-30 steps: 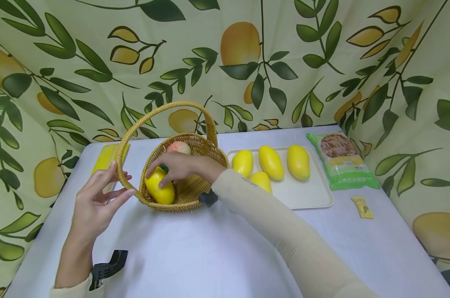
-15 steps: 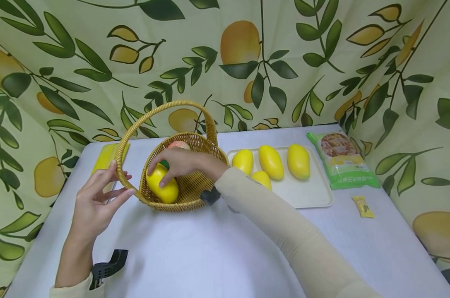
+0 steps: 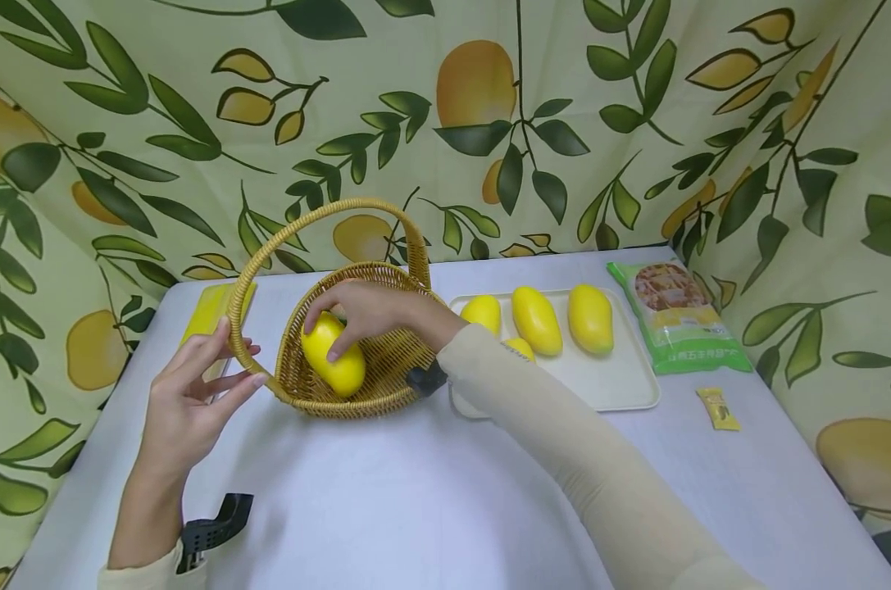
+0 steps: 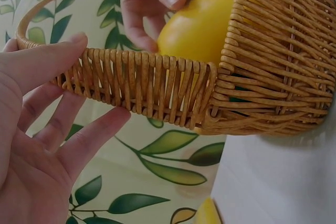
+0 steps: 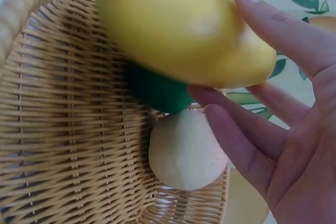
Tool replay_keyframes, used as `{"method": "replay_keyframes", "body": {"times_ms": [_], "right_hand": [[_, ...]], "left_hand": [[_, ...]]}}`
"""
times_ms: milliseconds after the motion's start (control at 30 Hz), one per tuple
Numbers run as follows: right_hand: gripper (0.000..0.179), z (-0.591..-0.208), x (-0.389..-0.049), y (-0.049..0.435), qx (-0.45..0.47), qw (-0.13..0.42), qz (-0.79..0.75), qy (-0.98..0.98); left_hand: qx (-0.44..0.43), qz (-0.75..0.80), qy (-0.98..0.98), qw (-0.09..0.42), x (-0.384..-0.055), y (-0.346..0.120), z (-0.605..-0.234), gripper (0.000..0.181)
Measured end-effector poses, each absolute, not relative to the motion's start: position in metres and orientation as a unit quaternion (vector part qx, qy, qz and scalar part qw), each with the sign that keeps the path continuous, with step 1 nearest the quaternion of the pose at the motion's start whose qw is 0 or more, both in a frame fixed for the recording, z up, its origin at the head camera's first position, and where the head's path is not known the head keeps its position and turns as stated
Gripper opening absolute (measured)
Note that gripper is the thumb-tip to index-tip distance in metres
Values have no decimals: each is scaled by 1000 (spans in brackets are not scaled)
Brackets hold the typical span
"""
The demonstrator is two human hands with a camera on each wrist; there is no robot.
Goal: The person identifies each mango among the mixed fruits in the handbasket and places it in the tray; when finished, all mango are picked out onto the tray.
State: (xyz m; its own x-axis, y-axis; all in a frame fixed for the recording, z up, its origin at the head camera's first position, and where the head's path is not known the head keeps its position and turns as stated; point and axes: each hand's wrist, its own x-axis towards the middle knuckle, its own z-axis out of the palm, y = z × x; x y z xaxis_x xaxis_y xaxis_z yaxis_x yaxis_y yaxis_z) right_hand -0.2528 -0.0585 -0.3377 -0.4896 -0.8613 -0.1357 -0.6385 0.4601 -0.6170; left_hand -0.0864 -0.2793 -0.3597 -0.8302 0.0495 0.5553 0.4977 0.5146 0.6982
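In the head view my left hand [image 3: 194, 401] holds the side of the arched handle [image 3: 320, 220] of a wicker basket [image 3: 404, 365], thumb on one face and fingers on the other. Inside that basket my right hand [image 3: 375, 311] grips a yellow mango [image 3: 334, 356] from above. The right wrist view shows the mango raised over a green round thing [image 5: 160, 93] and a pale pink peach [image 5: 184, 150], both lying in the basket. From the left wrist, the mango [image 4: 197, 27] stands partly above the basket's rim, its lower part behind the weave.
A white tray [image 3: 607, 393] with several mangoes [image 3: 537, 321] stands right of the basket, partly behind the right sleeve [image 3: 548, 442]. Farther right lie a green food bag [image 3: 681, 319] and a small yellow packet [image 3: 718, 409]. A flat yellow thing [image 3: 205, 311] lies behind the left hand.
The right hand has shifted the mango rightward and slightly away within the basket, and now covers the peach in the head view. The left hand stays on the handle.
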Motion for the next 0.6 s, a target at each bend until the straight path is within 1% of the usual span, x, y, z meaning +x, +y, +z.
{"method": "replay_keyframes", "body": {"times_ms": [233, 600], "right_hand": [[40, -335, -259, -43, -441, 231, -289, 818], [40, -328, -264, -6, -438, 215, -370, 790]], "left_hand": [[-172, -470, -830, 246, -87, -279, -360, 94], [-155, -461, -841, 239, -87, -280, -360, 96]]}}
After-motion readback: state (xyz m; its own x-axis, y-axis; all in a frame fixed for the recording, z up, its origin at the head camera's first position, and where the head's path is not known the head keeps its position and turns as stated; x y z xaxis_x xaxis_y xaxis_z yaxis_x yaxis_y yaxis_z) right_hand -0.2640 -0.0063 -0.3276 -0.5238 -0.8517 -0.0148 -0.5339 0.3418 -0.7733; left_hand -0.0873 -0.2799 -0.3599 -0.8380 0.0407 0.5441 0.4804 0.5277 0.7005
